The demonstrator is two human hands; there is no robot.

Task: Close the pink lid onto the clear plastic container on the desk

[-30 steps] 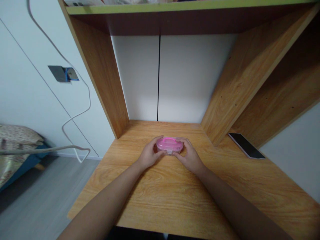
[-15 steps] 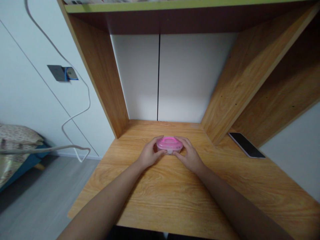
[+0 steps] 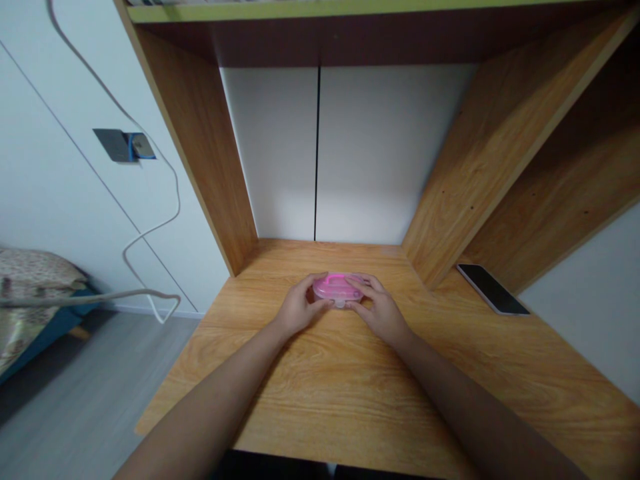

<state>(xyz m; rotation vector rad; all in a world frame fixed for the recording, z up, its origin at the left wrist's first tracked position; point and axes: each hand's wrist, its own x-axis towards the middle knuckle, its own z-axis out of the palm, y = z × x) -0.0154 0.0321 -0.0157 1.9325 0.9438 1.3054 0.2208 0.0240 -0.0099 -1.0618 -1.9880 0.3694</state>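
Note:
A small oval plastic box (image 3: 330, 291) with a pink lid, a handle on top and a clear clasp at the front rests on the wooden desk (image 3: 320, 387). My left hand (image 3: 300, 307) grips its left end, thumb along the front and fingers behind. On the right end, my right hand (image 3: 377, 307) holds the box too, its thumb near the front clasp and a finger lying over the lid. The lid appears closed. What is inside cannot be made out.
A phone-like dark slab (image 3: 493, 289) lies at the desk's right. Wooden side panels (image 3: 200, 147) and an overhead shelf (image 3: 335, 40) frame the back. A white cable (image 3: 177, 193) hangs at left by an open wall socket (image 3: 143, 145). Bedding (image 3: 35, 280) is at far left.
A finger of my right hand has shifted left onto the top of the lid. My left hand and the box stay in place.

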